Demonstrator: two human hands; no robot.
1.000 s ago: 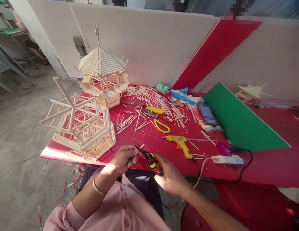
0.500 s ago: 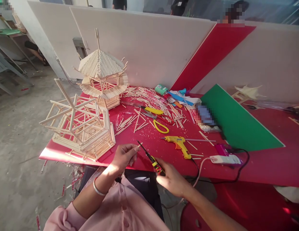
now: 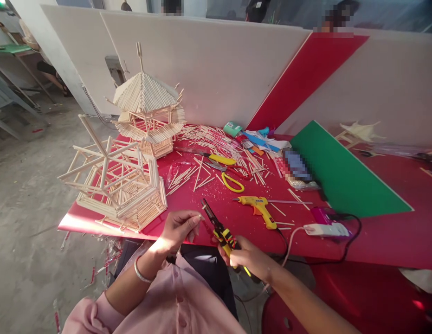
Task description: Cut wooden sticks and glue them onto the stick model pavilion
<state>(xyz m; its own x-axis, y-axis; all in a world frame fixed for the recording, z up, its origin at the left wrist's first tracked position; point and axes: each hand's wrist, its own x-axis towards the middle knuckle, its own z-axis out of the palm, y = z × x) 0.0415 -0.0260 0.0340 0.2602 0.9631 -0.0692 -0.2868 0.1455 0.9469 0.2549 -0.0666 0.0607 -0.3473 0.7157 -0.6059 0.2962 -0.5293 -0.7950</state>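
My left hand (image 3: 183, 226) is closed, thumb and forefinger pinching a short wooden stick (image 3: 200, 216) that mostly hides inside the fingers. Just right of it, my right hand (image 3: 245, 255) grips pliers (image 3: 219, 230) with black jaws and yellow-and-black handles. The jaws point up and left over the table, a little apart from the stick; a small pale bit of wood shows by their tip. Left of my hands stands an open hexagonal stick frame (image 3: 121, 185) with a tall post. Behind it rises a roofed stick pagoda (image 3: 146, 111).
On the red table (image 3: 202, 190) lie a yellow glue gun (image 3: 259, 208), yellow-handled scissors (image 3: 233, 182), a yellow-handled knife (image 3: 222, 160) and scattered sticks (image 3: 216, 139). A white power strip (image 3: 325, 230) with cords and a green board (image 3: 348, 174) are at the right. White panels (image 3: 202, 60) stand behind.
The pliers have turned in my right hand, showing their handles more broadly, and their jaws have come away from the stick. My left hand stays nearly in place, still pinching.
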